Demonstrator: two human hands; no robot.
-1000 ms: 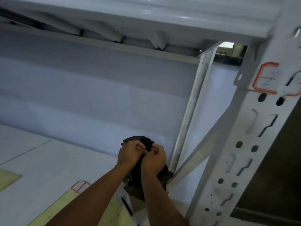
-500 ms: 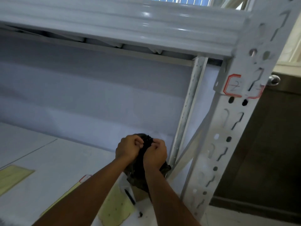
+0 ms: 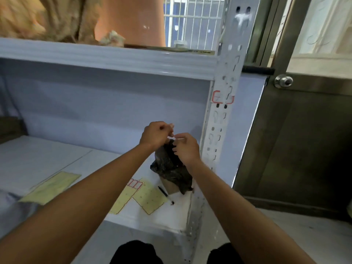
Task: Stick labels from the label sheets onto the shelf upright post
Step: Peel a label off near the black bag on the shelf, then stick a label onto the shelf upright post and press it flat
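Observation:
My left hand (image 3: 155,134) and my right hand (image 3: 185,149) meet in mid-air in front of the shelf, pinching a small white label (image 3: 176,137) between their fingertips. The white perforated upright post (image 3: 221,119) stands just right of my hands and carries a red-bordered label (image 3: 222,97) higher up. Yellowish label sheets (image 3: 150,198) lie on the lower shelf board below my arms, one with a few red-bordered labels (image 3: 135,183) left at its top. A second sheet (image 3: 54,186) lies further left.
A black crumpled plastic bag (image 3: 171,168) sits on a box behind my hands, near the post. A black pen (image 3: 163,191) lies beside the sheets. The shelf beam (image 3: 106,58) runs overhead with an orange pot (image 3: 131,20) on it. A door with a knob (image 3: 283,81) stands to the right.
My view has pulled back and tilted up. My hands have lifted off the black bag, moved slightly apart, and hold a small white label between them.

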